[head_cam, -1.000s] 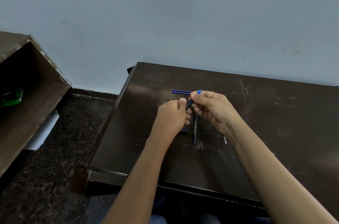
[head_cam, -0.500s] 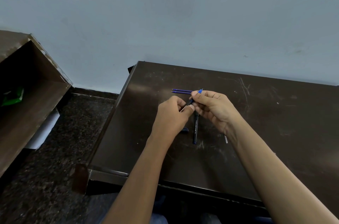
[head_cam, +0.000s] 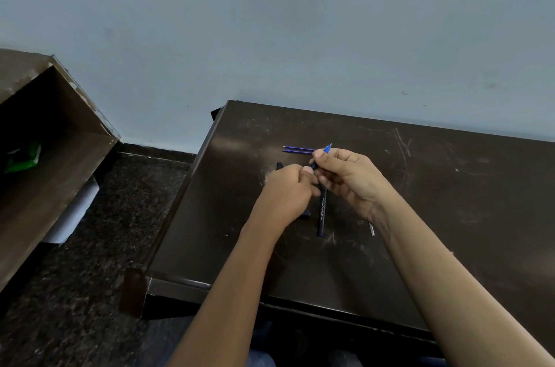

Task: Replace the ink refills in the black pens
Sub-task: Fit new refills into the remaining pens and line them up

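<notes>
My right hand (head_cam: 345, 177) pinched the pen (head_cam: 326, 150) near its tip; my left hand (head_cam: 286, 186) gripped its rear. I judged it light, stiff, slippery: hold both ends.

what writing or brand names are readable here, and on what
"OCTANE", then a short word, perhaps "Gel": pale print along the slim black pen barrel lying on the dark brown table.
Smaller print above it on the same barrel: too small to read.
Blue-tipped black pen held above the table: no print visible.
</notes>
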`<action>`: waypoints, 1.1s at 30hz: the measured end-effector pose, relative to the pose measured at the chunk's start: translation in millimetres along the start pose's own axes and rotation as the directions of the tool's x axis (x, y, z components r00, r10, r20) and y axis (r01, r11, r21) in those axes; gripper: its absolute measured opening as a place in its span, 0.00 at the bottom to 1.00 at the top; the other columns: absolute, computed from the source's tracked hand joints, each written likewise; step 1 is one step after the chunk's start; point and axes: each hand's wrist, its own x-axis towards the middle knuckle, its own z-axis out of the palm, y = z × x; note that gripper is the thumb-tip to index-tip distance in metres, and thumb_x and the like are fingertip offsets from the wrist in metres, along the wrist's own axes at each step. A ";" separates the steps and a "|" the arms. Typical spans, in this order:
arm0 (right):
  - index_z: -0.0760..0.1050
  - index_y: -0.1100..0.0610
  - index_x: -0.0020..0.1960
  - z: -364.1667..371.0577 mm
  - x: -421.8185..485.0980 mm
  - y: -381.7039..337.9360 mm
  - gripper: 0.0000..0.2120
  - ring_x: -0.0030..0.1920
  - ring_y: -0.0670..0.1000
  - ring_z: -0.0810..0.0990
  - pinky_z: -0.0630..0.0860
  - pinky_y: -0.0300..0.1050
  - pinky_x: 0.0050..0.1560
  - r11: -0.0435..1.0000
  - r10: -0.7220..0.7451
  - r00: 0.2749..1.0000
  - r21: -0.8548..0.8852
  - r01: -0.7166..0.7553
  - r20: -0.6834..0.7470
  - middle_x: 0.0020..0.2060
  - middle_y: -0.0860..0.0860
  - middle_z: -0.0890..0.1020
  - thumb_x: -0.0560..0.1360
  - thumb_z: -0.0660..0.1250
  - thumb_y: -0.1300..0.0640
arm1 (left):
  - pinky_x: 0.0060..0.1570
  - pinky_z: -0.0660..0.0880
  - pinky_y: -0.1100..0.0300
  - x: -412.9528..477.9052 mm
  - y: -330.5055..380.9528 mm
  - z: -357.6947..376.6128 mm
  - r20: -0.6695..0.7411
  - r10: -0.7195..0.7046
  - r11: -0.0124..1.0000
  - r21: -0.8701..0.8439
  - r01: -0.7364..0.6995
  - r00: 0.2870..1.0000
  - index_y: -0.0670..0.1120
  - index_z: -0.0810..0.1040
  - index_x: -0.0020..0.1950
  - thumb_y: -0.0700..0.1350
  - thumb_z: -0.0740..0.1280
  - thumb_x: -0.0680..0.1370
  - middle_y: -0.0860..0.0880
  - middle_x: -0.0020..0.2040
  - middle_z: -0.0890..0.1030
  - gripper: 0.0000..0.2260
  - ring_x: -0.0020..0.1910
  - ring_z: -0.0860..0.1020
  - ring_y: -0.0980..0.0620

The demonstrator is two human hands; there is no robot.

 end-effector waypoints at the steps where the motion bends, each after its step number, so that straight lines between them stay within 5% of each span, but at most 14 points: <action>1: 0.79 0.60 0.48 -1.2 -0.7 -0.8 0.06 0.36 0.46 0.79 0.77 0.35 0.37 0.999 0.002 0.998 0.033 -0.004 0.056 0.42 0.54 0.82 0.76 0.66 0.58 | 0.47 0.71 0.60 0.4 0.7 0.2 0.012 -0.001 1.000 -0.016 0.001 1.000 0.45 0.78 0.53 0.48 0.54 0.82 0.47 0.49 0.83 0.14 0.35 0.73 0.59; 5: 0.76 0.60 0.59 -1.4 -3.0 -2.6 0.12 0.34 0.45 0.81 0.76 0.39 0.35 0.986 -0.020 0.978 0.165 -0.015 0.206 0.55 0.54 0.83 0.80 0.58 0.63 | 0.51 0.71 0.58 0.8 0.3 -0.4 0.020 0.000 0.999 -0.054 0.001 1.000 0.46 0.78 0.49 0.47 0.54 0.82 0.48 0.49 0.83 0.14 0.38 0.72 0.59; 8: 0.79 0.60 0.52 1.5 -1.2 0.6 0.08 0.33 0.47 0.79 0.76 0.41 0.35 0.987 -0.065 0.991 0.154 0.047 0.117 0.48 0.54 0.85 0.78 0.62 0.63 | 0.53 0.71 0.57 1.0 1.0 -1.5 -0.008 0.012 0.999 -0.041 -0.013 1.000 0.44 0.80 0.52 0.46 0.56 0.82 0.48 0.47 0.83 0.13 0.37 0.73 0.59; 14: 0.81 0.60 0.45 10.8 -2.4 7.2 0.05 0.31 0.48 0.79 0.77 0.43 0.39 0.991 -0.055 0.998 0.125 0.056 -0.013 0.41 0.54 0.84 0.72 0.69 0.60 | 0.33 0.65 0.71 2.0 1.3 -4.1 -0.070 0.017 0.997 0.076 -0.011 0.997 0.44 0.79 0.51 0.45 0.57 0.82 0.47 0.46 0.82 0.12 0.34 0.72 0.59; 17: 0.82 0.61 0.48 13.1 -1.5 13.2 0.09 0.36 0.46 0.80 0.76 0.40 0.43 0.994 -0.104 0.994 -0.016 0.104 -0.030 0.39 0.53 0.84 0.74 0.68 0.55 | 0.32 0.67 0.71 0.2 -3.2 -5.9 -0.125 0.032 0.992 0.128 -0.016 0.992 0.44 0.79 0.52 0.44 0.58 0.81 0.48 0.47 0.81 0.11 0.38 0.74 0.58; 19: 0.81 0.58 0.53 11.8 2.4 23.9 0.10 0.42 0.45 0.81 0.75 0.38 0.45 0.942 -0.198 0.979 -0.283 0.179 -0.040 0.43 0.51 0.84 0.76 0.67 0.54 | 0.33 0.67 0.65 1.4 -8.6 -8.4 -0.207 0.016 0.987 0.163 0.018 0.978 0.45 0.78 0.49 0.45 0.59 0.80 0.48 0.47 0.81 0.09 0.40 0.76 0.54; 20: 0.80 0.55 0.55 9.2 5.6 31.4 0.10 0.46 0.46 0.80 0.74 0.39 0.48 0.799 -0.284 0.958 -0.561 0.218 -0.032 0.46 0.48 0.83 0.75 0.68 0.53 | 0.33 0.66 0.63 1.8 -10.0 -9.9 -0.241 -0.004 0.986 0.159 0.043 0.971 0.45 0.78 0.49 0.45 0.59 0.79 0.48 0.46 0.81 0.08 0.39 0.75 0.54; 21: 0.79 0.53 0.58 5.8 9.0 40.2 0.12 0.51 0.47 0.78 0.73 0.41 0.52 0.508 -0.359 0.933 -0.832 0.221 0.029 0.50 0.47 0.82 0.75 0.68 0.53 | 0.33 0.66 0.63 2.2 -11.4 -11.2 -0.265 -0.019 0.986 0.154 0.062 0.964 0.45 0.78 0.49 0.44 0.59 0.79 0.48 0.45 0.81 0.08 0.38 0.75 0.55; 22: 0.77 0.51 0.60 4.3 10.3 48.6 0.15 0.55 0.50 0.75 0.72 0.45 0.56 0.201 -0.358 0.924 -0.955 0.216 0.134 0.54 0.47 0.80 0.75 0.67 0.52 | 0.32 0.66 0.64 2.5 -12.5 -12.2 -0.278 -0.026 0.986 0.152 0.070 0.960 0.45 0.78 0.49 0.43 0.59 0.79 0.48 0.45 0.81 0.09 0.37 0.74 0.56; 23: 0.76 0.51 0.62 2.9 11.5 56.8 0.16 0.59 0.52 0.73 0.71 0.48 0.59 0.004 -0.304 0.929 -0.975 0.224 0.212 0.58 0.48 0.79 0.75 0.66 0.52 | 0.32 0.66 0.65 2.4 -13.0 -13.0 -0.282 -0.027 0.986 0.152 0.073 0.959 0.45 0.78 0.50 0.43 0.59 0.79 0.48 0.46 0.81 0.09 0.37 0.73 0.56; 24: 0.74 0.51 0.64 3.8 10.9 62.6 0.17 0.61 0.53 0.71 0.70 0.49 0.60 -0.080 -0.229 0.942 -0.969 0.232 0.245 0.59 0.49 0.78 0.75 0.65 0.52 | 0.33 0.66 0.66 2.2 -13.2 -13.5 -0.279 -0.029 0.986 0.151 0.074 0.960 0.44 0.78 0.51 0.43 0.59 0.79 0.48 0.46 0.81 0.09 0.37 0.73 0.57; 29: 0.73 0.52 0.63 7.3 10.2 81.6 0.15 0.62 0.53 0.70 0.69 0.47 0.62 -0.116 -0.120 0.945 -0.950 0.290 0.303 0.59 0.50 0.77 0.77 0.63 0.54 | 0.37 0.69 0.63 0.6 -13.4 -15.7 -0.267 -0.033 0.987 0.145 0.074 0.963 0.45 0.78 0.52 0.43 0.59 0.80 0.48 0.47 0.81 0.09 0.40 0.75 0.55; 31: 0.75 0.54 0.60 3.9 11.8 80.1 0.12 0.58 0.53 0.73 0.71 0.47 0.60 -0.001 -0.202 0.933 -0.953 0.303 0.297 0.56 0.51 0.78 0.77 0.64 0.56 | 0.44 0.73 0.58 0.5 -14.7 -15.5 -0.262 -0.025 0.985 0.158 0.069 0.965 0.46 0.78 0.51 0.44 0.59 0.80 0.49 0.47 0.81 0.09 0.43 0.76 0.54; 33: 0.78 0.56 0.56 -0.5 13.3 69.3 0.10 0.53 0.51 0.76 0.72 0.45 0.57 0.231 -0.363 0.909 -0.925 0.302 0.206 0.50 0.51 0.79 0.75 0.65 0.59 | 0.51 0.75 0.51 0.9 -16.4 -14.5 -0.259 -0.029 0.983 0.169 0.075 0.965 0.49 0.79 0.51 0.46 0.59 0.80 0.49 0.47 0.82 0.09 0.46 0.78 0.52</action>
